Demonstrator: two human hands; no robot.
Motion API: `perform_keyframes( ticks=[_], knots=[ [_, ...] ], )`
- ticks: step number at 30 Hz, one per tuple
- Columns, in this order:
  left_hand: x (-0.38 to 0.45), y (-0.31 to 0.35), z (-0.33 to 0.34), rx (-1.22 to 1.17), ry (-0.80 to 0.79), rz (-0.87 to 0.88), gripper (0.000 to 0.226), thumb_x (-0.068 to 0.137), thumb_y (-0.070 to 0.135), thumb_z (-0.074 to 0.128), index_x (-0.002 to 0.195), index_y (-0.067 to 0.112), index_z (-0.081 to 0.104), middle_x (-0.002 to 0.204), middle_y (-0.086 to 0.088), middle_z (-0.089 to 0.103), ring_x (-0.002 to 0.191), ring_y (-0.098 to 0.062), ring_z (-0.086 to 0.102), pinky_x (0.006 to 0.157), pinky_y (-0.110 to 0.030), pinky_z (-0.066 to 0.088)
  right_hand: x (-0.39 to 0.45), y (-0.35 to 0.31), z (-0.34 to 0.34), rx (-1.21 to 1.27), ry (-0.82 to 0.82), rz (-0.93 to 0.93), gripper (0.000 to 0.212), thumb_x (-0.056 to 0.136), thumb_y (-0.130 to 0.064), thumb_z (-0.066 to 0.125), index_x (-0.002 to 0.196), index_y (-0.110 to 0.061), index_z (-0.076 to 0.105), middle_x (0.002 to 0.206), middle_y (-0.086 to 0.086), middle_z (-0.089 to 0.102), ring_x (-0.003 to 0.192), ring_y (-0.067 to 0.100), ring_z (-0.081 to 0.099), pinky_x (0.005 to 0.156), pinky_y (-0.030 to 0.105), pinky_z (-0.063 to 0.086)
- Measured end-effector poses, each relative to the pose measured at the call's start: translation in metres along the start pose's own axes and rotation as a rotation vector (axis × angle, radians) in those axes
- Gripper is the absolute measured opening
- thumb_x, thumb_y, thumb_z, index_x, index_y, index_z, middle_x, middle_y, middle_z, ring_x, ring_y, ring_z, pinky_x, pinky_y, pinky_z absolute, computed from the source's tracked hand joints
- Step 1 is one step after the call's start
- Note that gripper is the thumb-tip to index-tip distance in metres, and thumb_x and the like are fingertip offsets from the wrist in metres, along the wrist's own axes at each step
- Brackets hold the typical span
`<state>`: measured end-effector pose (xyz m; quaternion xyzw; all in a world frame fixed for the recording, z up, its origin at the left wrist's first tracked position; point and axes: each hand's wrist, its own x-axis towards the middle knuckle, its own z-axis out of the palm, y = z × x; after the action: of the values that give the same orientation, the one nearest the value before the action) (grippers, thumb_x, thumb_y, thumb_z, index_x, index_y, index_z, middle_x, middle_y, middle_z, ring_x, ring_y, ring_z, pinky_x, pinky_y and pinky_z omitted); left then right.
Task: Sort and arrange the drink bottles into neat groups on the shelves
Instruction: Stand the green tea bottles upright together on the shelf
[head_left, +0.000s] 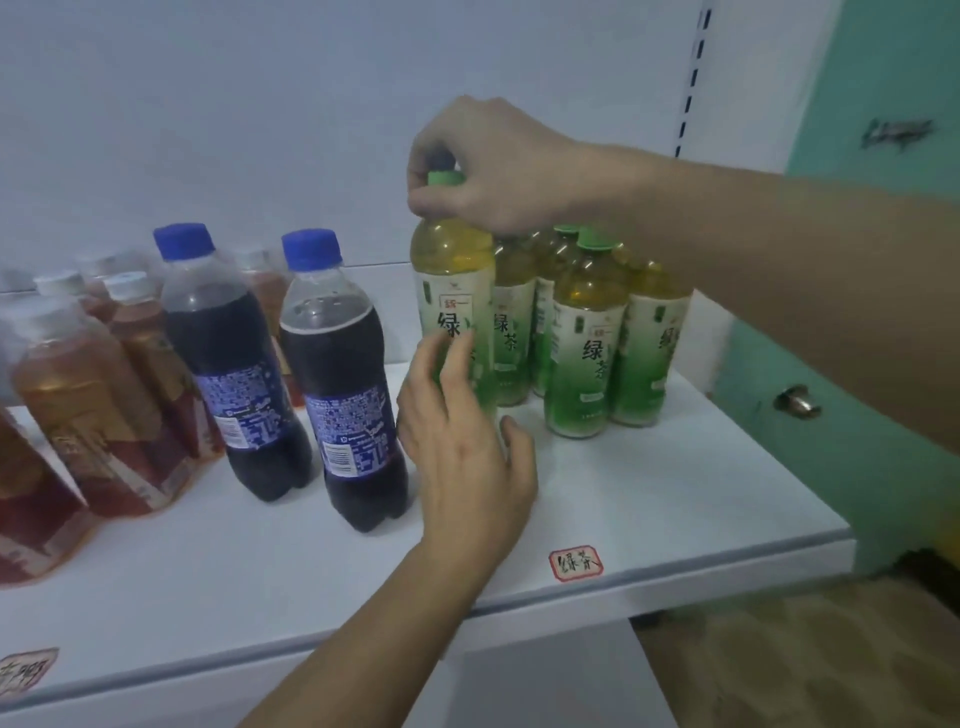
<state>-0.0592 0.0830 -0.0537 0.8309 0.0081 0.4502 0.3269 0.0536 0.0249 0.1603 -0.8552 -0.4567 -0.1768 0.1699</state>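
The right hand (498, 166) pinches the green tea bottle (452, 312) by its cap, just left of the green tea group (587, 332). The left hand (462, 431) cups its base, fingers loosely spread. Next, I judge, it needs nudging flush against that group.

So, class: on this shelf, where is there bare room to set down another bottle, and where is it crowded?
Free: the front strip of the shelf between the green tea bottles and the front edge with its label sticker; also the front left, before the cola bottles. Crowded: the brown tea bottles far left and the green tea cluster.
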Motion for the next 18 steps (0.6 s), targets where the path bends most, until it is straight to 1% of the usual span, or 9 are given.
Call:
perform_keyframes(
  ticks=[2,4,5,7,9,11,12,14,18],
  knots=[
    [0.000,0.006,0.005,0.018,-0.025,-0.022,0.092,0.084,0.005,0.067,0.160,0.011,0.016,0.164,-0.010,0.016,0.152,-0.027,0.020,0.124,-0.045,0.021,-0.011,0.003,-0.005,-0.028,-0.007,-0.009,0.009,0.098,-0.034,0.063,0.092,-0.027,0.065,0.104,-0.007,0.064,0.096,0.011,0.056,0.066,0.011,0.036],
    [0.003,0.008,0.009,-0.034,-0.083,-0.081,0.098,0.089,0.004,0.066,0.163,0.013,0.002,0.169,-0.005,0.004,0.156,-0.021,0.010,0.125,-0.041,0.014,-0.019,0.008,-0.010,-0.044,-0.003,0.002,0.008,0.098,-0.032,0.064,0.093,-0.026,0.065,0.105,-0.007,0.063,0.099,0.012,0.056,0.068,0.016,0.037],
    [0.009,0.006,0.011,-0.081,-0.120,-0.139,0.101,0.091,0.005,0.066,0.164,0.016,-0.003,0.170,-0.002,0.003,0.156,-0.017,0.009,0.124,-0.038,0.013,-0.022,0.010,-0.011,-0.042,-0.003,0.012,0.007,0.098,-0.032,0.064,0.093,-0.026,0.065,0.104,-0.007,0.062,0.101,0.012,0.056,0.070,0.018,0.037],
    [0.022,-0.002,0.013,-0.159,-0.211,-0.244,0.102,0.093,0.010,0.068,0.163,0.023,-0.005,0.167,0.000,0.016,0.152,-0.018,0.019,0.122,-0.036,0.020,-0.025,0.014,-0.011,-0.036,-0.006,0.032,0.006,0.098,-0.030,0.064,0.093,-0.027,0.065,0.103,-0.009,0.061,0.100,0.011,0.055,0.069,0.013,0.035],
    [0.033,-0.011,0.014,-0.167,-0.273,-0.308,0.096,0.094,0.013,0.069,0.164,0.023,0.003,0.157,-0.003,0.034,0.143,-0.020,0.037,0.119,-0.038,0.034,-0.025,0.017,-0.006,-0.053,-0.034,0.045,0.006,0.098,-0.028,0.064,0.093,-0.026,0.067,0.098,-0.011,0.061,0.093,0.010,0.054,0.063,0.005,0.033],
    [0.040,-0.018,0.016,-0.160,-0.303,-0.361,0.088,0.092,0.018,0.073,0.162,0.022,0.019,0.146,-0.001,0.047,0.133,-0.018,0.048,0.110,-0.035,0.042,-0.025,0.018,0.000,-0.075,-0.073,0.058,0.006,0.098,-0.027,0.063,0.093,-0.027,0.066,0.092,-0.014,0.060,0.089,0.010,0.054,0.062,0.007,0.032],
    [0.042,-0.022,0.017,-0.164,-0.327,-0.363,0.080,0.092,0.020,0.073,0.159,0.021,0.029,0.143,0.001,0.050,0.130,-0.017,0.051,0.108,-0.034,0.043,-0.025,0.019,0.002,-0.081,-0.076,0.069,0.007,0.098,-0.027,0.063,0.093,-0.028,0.065,0.089,-0.017,0.058,0.087,0.009,0.053,0.063,0.009,0.032],
    [0.041,-0.027,0.019,-0.203,-0.381,-0.351,0.064,0.094,0.021,0.071,0.152,0.021,0.042,0.140,0.003,0.055,0.125,-0.016,0.055,0.109,-0.040,0.048,-0.026,0.024,0.003,-0.087,-0.067,0.095,0.008,0.098,-0.027,0.062,0.091,-0.029,0.064,0.087,-0.019,0.055,0.085,0.009,0.052,0.063,0.011,0.032],
    [0.038,-0.032,0.022,-0.232,-0.395,-0.358,0.056,0.095,0.019,0.071,0.147,0.017,0.048,0.135,0.004,0.056,0.116,-0.011,0.058,0.102,-0.041,0.054,-0.031,0.030,0.008,-0.133,-0.129,0.099,0.007,0.101,-0.027,0.059,0.095,-0.029,0.062,0.088,-0.021,0.056,0.085,0.007,0.052,0.065,0.020,0.035]
  ],
)
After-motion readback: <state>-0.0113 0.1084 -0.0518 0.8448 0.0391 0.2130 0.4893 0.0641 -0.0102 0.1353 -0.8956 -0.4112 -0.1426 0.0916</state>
